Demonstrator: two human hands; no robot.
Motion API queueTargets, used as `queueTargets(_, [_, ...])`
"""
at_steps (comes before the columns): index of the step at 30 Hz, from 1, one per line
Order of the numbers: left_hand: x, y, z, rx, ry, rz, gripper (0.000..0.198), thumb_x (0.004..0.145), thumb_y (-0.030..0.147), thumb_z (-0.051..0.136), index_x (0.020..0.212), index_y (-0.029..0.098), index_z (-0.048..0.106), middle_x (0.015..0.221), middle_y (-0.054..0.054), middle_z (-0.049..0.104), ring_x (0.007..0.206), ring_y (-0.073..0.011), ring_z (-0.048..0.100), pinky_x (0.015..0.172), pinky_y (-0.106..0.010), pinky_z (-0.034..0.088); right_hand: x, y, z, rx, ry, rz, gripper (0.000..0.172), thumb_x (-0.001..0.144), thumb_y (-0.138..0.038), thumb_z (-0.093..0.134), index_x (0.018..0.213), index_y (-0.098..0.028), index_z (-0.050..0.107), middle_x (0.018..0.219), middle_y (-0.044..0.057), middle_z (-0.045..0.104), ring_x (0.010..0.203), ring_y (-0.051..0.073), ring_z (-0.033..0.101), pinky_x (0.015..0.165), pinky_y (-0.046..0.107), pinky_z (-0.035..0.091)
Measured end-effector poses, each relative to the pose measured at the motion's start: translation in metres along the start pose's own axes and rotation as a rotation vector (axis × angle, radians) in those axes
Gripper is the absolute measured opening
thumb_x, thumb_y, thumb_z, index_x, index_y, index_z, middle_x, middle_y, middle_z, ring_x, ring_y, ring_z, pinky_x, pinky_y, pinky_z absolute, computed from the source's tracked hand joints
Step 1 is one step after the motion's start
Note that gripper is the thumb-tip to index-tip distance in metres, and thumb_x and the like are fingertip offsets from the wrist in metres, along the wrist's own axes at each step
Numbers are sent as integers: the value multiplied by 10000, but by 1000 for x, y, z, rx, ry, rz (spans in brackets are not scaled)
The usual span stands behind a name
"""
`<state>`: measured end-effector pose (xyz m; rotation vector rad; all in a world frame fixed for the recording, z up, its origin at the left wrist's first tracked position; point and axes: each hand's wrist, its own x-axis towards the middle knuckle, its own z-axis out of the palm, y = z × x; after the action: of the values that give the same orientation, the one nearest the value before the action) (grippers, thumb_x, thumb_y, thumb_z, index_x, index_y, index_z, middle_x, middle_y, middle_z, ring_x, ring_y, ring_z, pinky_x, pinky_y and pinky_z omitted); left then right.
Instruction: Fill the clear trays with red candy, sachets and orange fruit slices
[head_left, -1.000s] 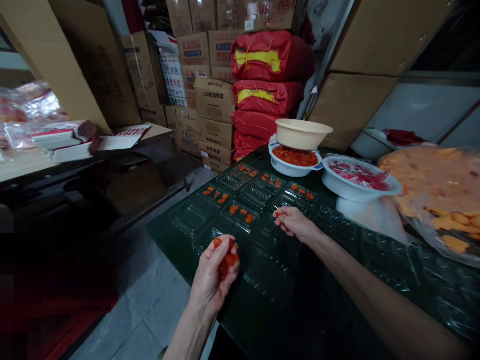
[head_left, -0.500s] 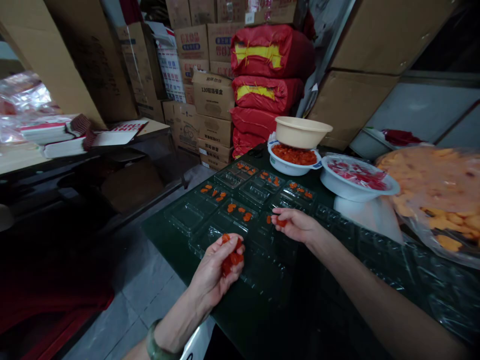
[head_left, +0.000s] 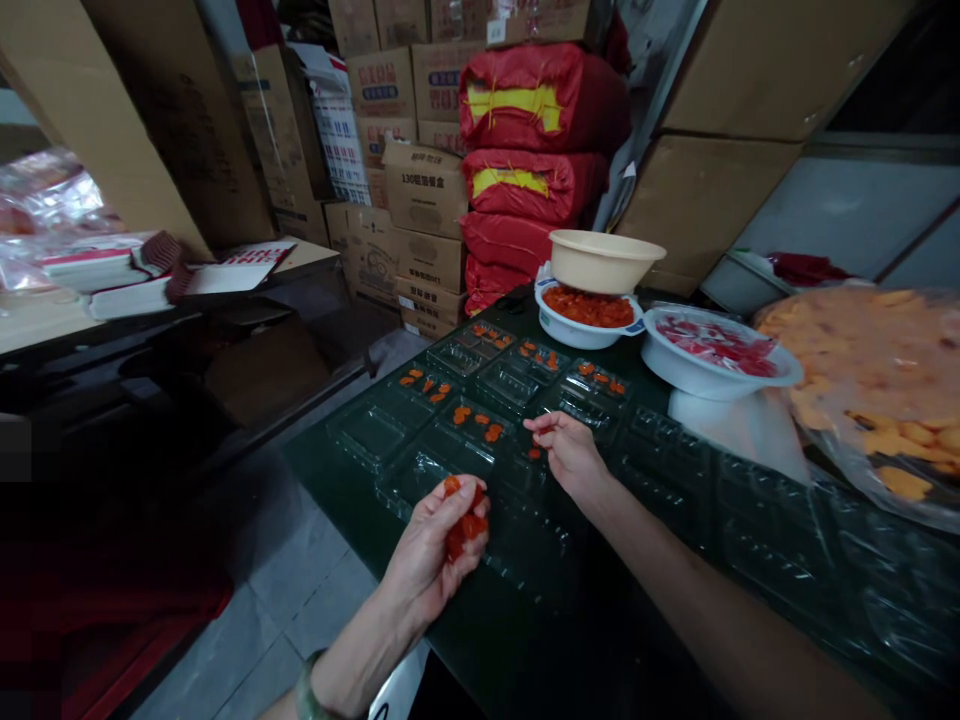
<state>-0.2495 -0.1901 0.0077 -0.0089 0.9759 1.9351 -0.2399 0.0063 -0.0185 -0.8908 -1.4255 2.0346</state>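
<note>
My left hand (head_left: 439, 545), with a green bangle on its wrist, is closed around a clump of glossy orange-red pieces (head_left: 465, 530) that look like candied fruit. My right hand (head_left: 570, 455) is pinched over a clear plastic tray (head_left: 517, 480); a bit of orange-red shows between its fingers. Just below the fingertips lies one orange-red piece (head_left: 534, 453). Other clear trays (head_left: 375, 440) stand on the dark green table, several with small rows of orange-red pieces (head_left: 478, 420) in their far compartments.
At the far side stands a white basin (head_left: 581, 335) of orange-red pieces, with a cream basin (head_left: 607, 260) over it. Beside it are a white bowl (head_left: 675, 375) of red packets and a large bag of yellow-orange food (head_left: 877, 360). Cartons (head_left: 427, 190) and red bales (head_left: 540, 100) are stacked behind.
My right hand has shifted slightly left, its fingers now turned down over the tray. The lone piece shows beneath the fingertips. My left hand has barely moved, still gripping its clump.
</note>
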Motion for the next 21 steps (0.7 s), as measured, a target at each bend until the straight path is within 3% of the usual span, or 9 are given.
queueTargets(6, [-4,1,-3,-25,12,59,193,756,293,601,879,171,514,668,24,456,402,-9,373,328,-105,192,-2,-28,-13,61,-2,-100,199,599,-3,528,698,-176,534,734,5,610,763,144,610,667,243,482])
queueTargets(11, [-4,-8,-5,-50,29,47,213,741,280,618,891,168,516,668,20,468,400,-8,373,328,-102,194,-2,-26,-33,-215,-58,-213,149,662,-61,493,745,-160,566,778,23,619,761,142,611,710,260,469])
queueTargets(16, [-3,-15,-1,-65,4,35,233,732,307,624,885,168,517,661,19,469,403,-14,374,330,-109,203,-3,-2,-36,-355,-134,-306,353,632,-27,409,886,-183,597,886,14,636,924,141,576,849,284,422])
queueTargets(21, [-5,-12,3,-55,15,60,243,726,302,632,892,168,517,667,18,469,410,-17,380,329,-109,204,-9,-8,-42,-331,-241,-289,479,590,-16,376,979,-211,575,1019,13,611,1040,149,523,792,267,462])
